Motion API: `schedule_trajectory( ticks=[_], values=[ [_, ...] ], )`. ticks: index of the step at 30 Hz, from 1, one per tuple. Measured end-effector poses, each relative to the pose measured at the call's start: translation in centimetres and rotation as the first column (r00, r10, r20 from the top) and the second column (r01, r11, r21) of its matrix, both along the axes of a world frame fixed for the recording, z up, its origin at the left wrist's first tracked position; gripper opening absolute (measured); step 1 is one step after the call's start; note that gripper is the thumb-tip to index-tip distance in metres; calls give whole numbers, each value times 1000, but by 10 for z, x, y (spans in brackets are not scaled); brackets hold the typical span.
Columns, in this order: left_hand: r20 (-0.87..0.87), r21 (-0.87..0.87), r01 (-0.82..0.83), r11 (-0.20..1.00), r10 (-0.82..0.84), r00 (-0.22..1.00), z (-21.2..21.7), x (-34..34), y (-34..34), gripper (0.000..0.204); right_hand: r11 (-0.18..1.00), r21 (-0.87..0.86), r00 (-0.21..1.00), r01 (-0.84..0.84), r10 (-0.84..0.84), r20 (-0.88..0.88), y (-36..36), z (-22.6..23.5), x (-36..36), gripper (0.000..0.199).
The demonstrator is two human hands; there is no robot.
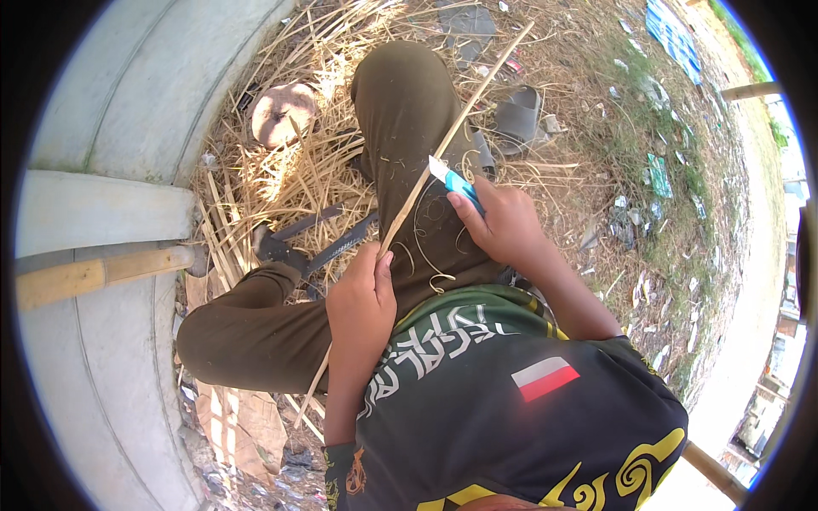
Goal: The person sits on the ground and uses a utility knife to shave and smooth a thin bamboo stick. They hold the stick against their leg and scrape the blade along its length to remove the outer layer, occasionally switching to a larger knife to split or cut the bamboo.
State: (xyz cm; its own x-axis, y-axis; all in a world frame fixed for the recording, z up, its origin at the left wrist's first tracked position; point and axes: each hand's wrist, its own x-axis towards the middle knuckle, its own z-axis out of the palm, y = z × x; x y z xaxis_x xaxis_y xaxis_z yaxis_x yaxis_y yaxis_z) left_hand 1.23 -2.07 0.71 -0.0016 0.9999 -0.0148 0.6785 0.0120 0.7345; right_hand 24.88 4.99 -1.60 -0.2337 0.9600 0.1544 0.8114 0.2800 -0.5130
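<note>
A long, thin bamboo strip (479, 92) slants across my lap, from the upper right down past my left forearm. My left hand (362, 294) is closed around its lower part, thumb on top. In my right hand (503, 221) is a teal utility knife (458, 185), gripped with the thumb along its handle. Its pale blade end lies at the strip, just above my knee-side thigh. Several thin curled shavings (441, 277) rest on my brown trousers (405, 102) beneath the strip.
Cut strips and shavings (336, 94) cover the ground ahead and to the left, around a round pale block (284, 115). A grey sandal (517, 117) lies beyond my right knee. On the left stands a pale wall (111, 204) with a bamboo pole (102, 274). Litter is scattered at right.
</note>
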Motion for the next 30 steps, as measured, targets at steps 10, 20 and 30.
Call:
schedule_trajectory(
  ticks=[10, 20, 30],
  values=[
    [55, -22, 21, 1000, -19, 998, -4, 19, 27, 15, 999, -42, 988, -3, 9, 153, 2, 6, -3, 52],
    [278, -163, -4, 987, 50, 959, -3, 12, 17, 19, 999, -41, 986, 21, -13, 166, -2, 2, -9, 48],
    [333, -300, -33, 953, 138, 933, 5, 10, -2, 21, 1000, 25, 982, -14, 9, 191, -4, -4, -9, 48]
  ],
)
